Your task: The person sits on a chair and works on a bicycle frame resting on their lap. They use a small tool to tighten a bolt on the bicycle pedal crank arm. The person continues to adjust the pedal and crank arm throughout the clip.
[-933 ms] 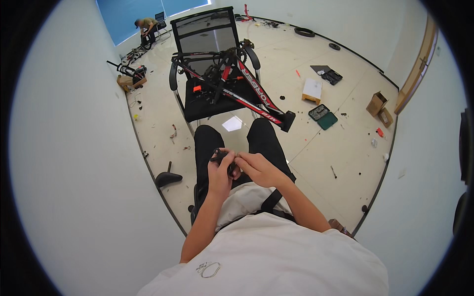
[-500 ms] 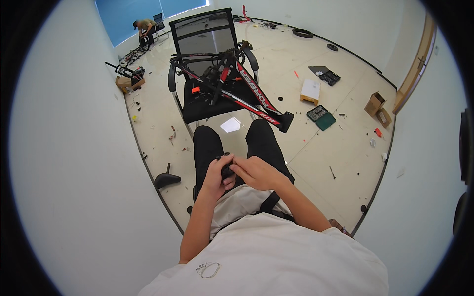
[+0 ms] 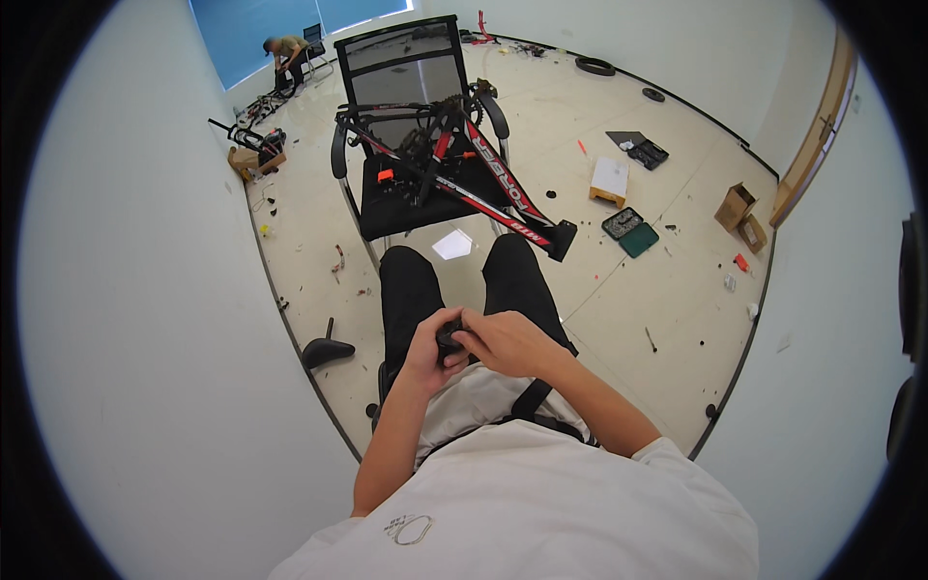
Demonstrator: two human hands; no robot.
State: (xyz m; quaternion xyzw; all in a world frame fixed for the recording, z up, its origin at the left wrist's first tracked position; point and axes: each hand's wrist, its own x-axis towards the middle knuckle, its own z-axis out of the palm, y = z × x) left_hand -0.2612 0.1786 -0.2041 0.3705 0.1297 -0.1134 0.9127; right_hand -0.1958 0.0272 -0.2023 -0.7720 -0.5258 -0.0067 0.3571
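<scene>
Head view: the black part [image 3: 448, 338] sits between the hands, above the lap, just past the hem of the white shirt [image 3: 570, 493]. The left hand [image 3: 426, 352] is curled around it, holding it. The right hand [image 3: 509, 343] is half closed, its thumb and fingertips touching the part's near side; whether it also pinches a smaller piece, I cannot tell, since the fingers hide it.

The step in hand looks like close finger work on this one part. As I judge it, the next move calls for a firm left grip and small, careful pressure or turning from the right fingertips.

Beyond the knees, a red and black bike frame [image 3: 501, 174] lies across a chair [image 3: 387, 222]. To the left, a saddle [image 3: 329, 352] rests on the floor; to the right lie an open green case [image 3: 638, 239] and a cardboard box [image 3: 736, 203]. Far off, a co-worker [image 3: 288, 50] bends forward.
</scene>
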